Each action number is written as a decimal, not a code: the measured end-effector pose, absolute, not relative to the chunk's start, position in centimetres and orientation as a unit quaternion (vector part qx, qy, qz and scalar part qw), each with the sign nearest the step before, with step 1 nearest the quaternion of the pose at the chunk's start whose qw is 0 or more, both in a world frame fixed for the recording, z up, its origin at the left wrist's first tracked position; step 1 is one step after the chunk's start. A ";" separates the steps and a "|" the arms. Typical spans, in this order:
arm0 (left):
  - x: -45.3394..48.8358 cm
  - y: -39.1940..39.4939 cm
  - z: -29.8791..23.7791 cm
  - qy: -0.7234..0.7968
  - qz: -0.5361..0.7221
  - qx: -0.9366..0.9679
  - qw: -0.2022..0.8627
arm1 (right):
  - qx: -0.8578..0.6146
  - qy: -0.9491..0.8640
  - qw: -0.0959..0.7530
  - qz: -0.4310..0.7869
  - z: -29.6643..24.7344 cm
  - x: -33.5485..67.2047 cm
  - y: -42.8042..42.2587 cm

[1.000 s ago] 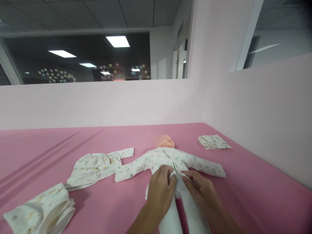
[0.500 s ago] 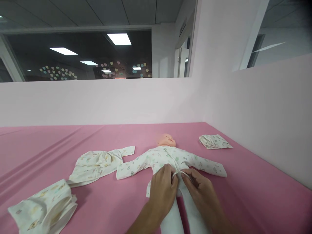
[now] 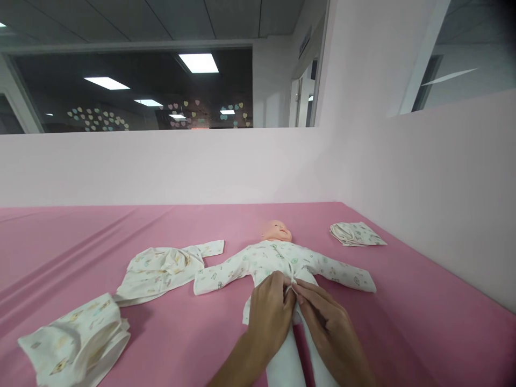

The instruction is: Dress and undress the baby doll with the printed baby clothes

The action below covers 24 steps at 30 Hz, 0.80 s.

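On the pink surface (image 3: 173, 344), a crumpled printed garment (image 3: 161, 277) lies at the left, a bunched printed cloth (image 3: 76, 338) nearer the front, and a folded printed cloth (image 3: 358, 235) toward the right edge. Beyond, a white wall (image 3: 161, 166) carries a wide window (image 3: 141, 59) showing bright light panels (image 3: 198, 63) and pastel heart shapes (image 3: 106, 114).

one head-worn camera looks from above and behind the left hand (image 3: 271, 306) and the right hand (image 3: 327, 322), facing forward and slightly down. both hands are near it, in the lower middle of the view. past the hands, the view runs over the pink surface (image 3: 193, 336) to the white wall (image 3: 161, 169) and, higher up, the window (image 3: 231, 80).
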State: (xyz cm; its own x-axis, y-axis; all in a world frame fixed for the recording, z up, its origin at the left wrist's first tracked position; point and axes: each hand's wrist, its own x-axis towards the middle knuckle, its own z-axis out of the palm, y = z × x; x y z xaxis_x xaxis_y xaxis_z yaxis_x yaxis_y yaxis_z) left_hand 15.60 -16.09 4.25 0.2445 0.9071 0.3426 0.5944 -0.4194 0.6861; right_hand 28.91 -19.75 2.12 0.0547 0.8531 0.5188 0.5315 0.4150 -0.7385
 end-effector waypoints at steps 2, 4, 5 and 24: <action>15.5 -16.1 4.4 0.495 0.366 0.756 0.221 | -0.518 -0.679 0.498 0.148 2.0 28.8 -19.9; 15.5 -16.2 4.6 0.492 0.366 0.755 0.233 | -0.517 -0.692 0.484 0.142 1.9 28.7 -20.0; 15.4 -16.2 4.8 0.488 0.369 0.753 0.242 | -0.516 -0.697 0.478 0.139 1.9 28.6 -20.0; 14.8 -15.1 5.4 0.437 0.440 0.598 0.508 | -0.506 -0.758 0.407 0.058 1.1 28.5 -19.8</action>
State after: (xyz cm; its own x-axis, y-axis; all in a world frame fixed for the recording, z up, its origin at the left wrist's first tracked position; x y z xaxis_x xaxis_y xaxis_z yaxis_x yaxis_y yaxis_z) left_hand 14.83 -15.11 5.42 0.2304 0.9696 0.0831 0.0755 -0.1029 0.9918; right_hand 28.53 -19.81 1.15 -0.1558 0.8144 0.5591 0.7205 0.4809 -0.4997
